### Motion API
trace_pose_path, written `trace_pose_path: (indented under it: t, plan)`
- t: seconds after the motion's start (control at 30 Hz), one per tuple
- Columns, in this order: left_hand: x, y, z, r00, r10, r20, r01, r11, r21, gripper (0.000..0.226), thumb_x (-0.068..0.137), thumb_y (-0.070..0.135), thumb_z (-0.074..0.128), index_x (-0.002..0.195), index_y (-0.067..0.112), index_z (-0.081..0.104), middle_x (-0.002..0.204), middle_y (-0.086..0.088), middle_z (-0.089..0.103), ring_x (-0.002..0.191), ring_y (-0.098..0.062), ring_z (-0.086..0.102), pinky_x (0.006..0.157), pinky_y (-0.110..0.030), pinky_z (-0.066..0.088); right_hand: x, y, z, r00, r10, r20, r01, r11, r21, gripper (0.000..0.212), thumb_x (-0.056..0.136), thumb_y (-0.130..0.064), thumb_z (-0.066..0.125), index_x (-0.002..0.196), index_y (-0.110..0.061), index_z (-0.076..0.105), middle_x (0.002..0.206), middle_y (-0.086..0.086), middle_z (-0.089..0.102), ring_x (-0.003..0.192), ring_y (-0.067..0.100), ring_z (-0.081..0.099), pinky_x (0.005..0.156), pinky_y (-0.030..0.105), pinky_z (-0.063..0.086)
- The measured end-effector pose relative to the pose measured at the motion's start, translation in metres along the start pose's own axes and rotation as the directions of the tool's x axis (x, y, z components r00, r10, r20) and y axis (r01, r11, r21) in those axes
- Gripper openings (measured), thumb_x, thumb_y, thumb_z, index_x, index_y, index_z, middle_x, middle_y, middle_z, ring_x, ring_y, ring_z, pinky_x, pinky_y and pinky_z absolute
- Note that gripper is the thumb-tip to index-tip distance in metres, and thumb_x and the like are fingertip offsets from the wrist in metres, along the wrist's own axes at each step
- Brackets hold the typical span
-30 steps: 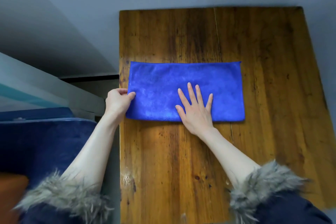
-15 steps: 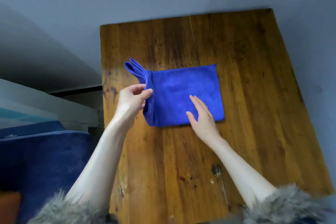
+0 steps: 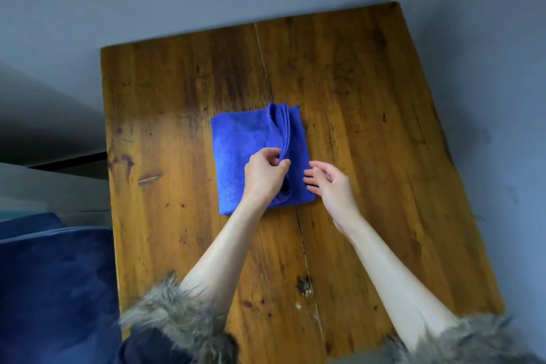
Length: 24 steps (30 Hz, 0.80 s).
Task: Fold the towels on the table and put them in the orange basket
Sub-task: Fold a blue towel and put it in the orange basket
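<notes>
Blue towel (image 3: pixel 242 156) edge in left-hand fingers (image 3: pixel 276 161)

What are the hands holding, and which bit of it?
The left hand pinches the blue towel by its folded-over edge layers. The right hand holds nothing, fingers loose beside the towel.

Bare forearms, dark navy sleeves (image 3: pixel 153 346) pushed back, shaggy grey-brown fur cuffs (image 3: pixel 177 313) on both arms

One blue towel (image 3: pixel 240 156) lies at the centre of the frame on one wooden table (image 3: pixel 369 127). Two hands show: the left hand (image 3: pixel 264 176) and the right hand (image 3: pixel 332 185). Two fur-trimmed cuffs (image 3: pixel 177 322) sit along the bottom edge.
</notes>
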State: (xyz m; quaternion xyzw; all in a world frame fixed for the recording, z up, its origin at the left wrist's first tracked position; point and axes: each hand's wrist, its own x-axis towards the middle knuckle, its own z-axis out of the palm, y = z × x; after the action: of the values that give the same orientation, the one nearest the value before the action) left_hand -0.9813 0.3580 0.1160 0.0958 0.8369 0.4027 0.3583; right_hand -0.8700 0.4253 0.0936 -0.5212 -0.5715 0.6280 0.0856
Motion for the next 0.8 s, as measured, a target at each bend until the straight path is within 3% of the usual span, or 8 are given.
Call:
trace_pose_path:
  t: [0.1,0.17,0.23,0.3,0.37,0.43,0.57,0.8]
  plan:
    - [0.000,-0.006,0.000,0.994,-0.048,0.102,0.069,0.975,-0.210,0.029,0.090,0.013,0.060,0.117,0.005,0.060,0.083,0.001,0.059,0.076,-0.015,0.061,0.075,-0.029,0.056,0.004,0.000,0.005,1.000,0.011,0.014,-0.011,0.999,-0.038,0.030,0.097,-0.016,0.047,0.123,-0.005,0.057,0.114,0.011,0.064,0.098,0.017,0.062,0.089,0.031,0.052]
    - [-0.001,-0.012,-0.005,0.999,-0.005,0.048,0.016,0.972,-0.233,0.021,0.092,0.011,0.056,0.112,0.008,0.062,0.091,-0.004,0.063,0.077,-0.015,0.062,0.074,-0.030,0.056,0.008,-0.005,0.011,1.000,0.019,0.009,-0.019,0.996,-0.089,0.032,0.094,-0.023,0.052,0.123,-0.008,0.058,0.117,0.007,0.065,0.102,0.015,0.061,0.095,0.034,0.049]
    - [-0.002,-0.023,-0.015,0.975,0.151,-0.161,-0.171,0.978,-0.116,0.020,0.092,0.007,0.050,0.104,0.014,0.064,0.098,-0.003,0.065,0.086,-0.017,0.063,0.080,-0.028,0.052,0.013,-0.014,0.019,1.000,0.013,-0.023,-0.017,0.987,-0.157,0.038,0.092,-0.031,0.057,0.123,-0.010,0.058,0.116,0.004,0.065,0.101,0.012,0.059,0.093,0.029,0.048]
    - [-0.003,-0.039,-0.029,0.877,0.343,-0.335,-0.327,0.939,0.106,0.026,0.089,0.002,0.045,0.104,0.011,0.064,0.100,-0.003,0.062,0.095,-0.021,0.058,0.083,-0.023,0.043,0.018,-0.024,0.026,0.996,-0.037,-0.077,0.013,0.959,-0.283,0.044,0.089,-0.038,0.058,0.124,-0.011,0.056,0.115,0.003,0.064,0.099,0.014,0.058,0.085,0.025,0.046]
    - [-0.004,-0.057,-0.041,0.828,0.420,-0.371,-0.309,0.894,0.324,0.031,0.087,0.004,0.044,0.111,0.012,0.062,0.109,-0.006,0.058,0.104,-0.026,0.048,0.087,-0.024,0.034,0.022,-0.031,0.034,0.989,-0.100,-0.108,0.045,0.902,-0.429,0.049,0.089,-0.043,0.057,0.126,-0.013,0.052,0.116,0.004,0.062,0.102,0.018,0.057,0.080,0.026,0.042]
    - [-0.005,-0.072,-0.044,0.860,0.397,-0.321,-0.250,0.875,0.414,0.037,0.090,0.012,0.042,0.123,0.014,0.057,0.128,-0.008,0.051,0.115,-0.028,0.040,0.092,-0.031,0.029,0.027,-0.035,0.041,0.986,-0.125,-0.106,0.049,0.843,-0.536,0.051,0.089,-0.046,0.055,0.127,-0.013,0.047,0.120,0.004,0.059,0.108,0.024,0.056,0.078,0.029,0.041]
    - [-0.009,-0.089,-0.038,0.895,0.418,-0.157,-0.288,0.809,0.512,0.054,0.094,0.033,0.024,0.139,0.009,0.041,0.150,-0.015,0.029,0.131,-0.034,0.029,0.104,-0.040,0.027,0.034,-0.036,0.048,0.987,-0.115,-0.109,0.025,0.793,-0.609,0.037,0.092,-0.035,0.054,0.119,-0.010,0.049,0.119,0.007,0.057,0.105,0.026,0.055,0.076,0.031,0.040]
    - [-0.010,-0.090,-0.030,0.915,0.403,-0.008,-0.292,0.676,0.677,0.057,0.096,0.040,0.020,0.147,0.016,0.026,0.157,-0.013,0.011,0.144,-0.036,0.006,0.112,-0.050,0.019,0.035,-0.032,0.034,0.992,-0.108,-0.068,0.070,0.906,-0.417,0.027,0.093,-0.026,0.054,0.114,-0.009,0.049,0.101,-0.003,0.050,0.095,0.018,0.052,0.081,0.032,0.045]
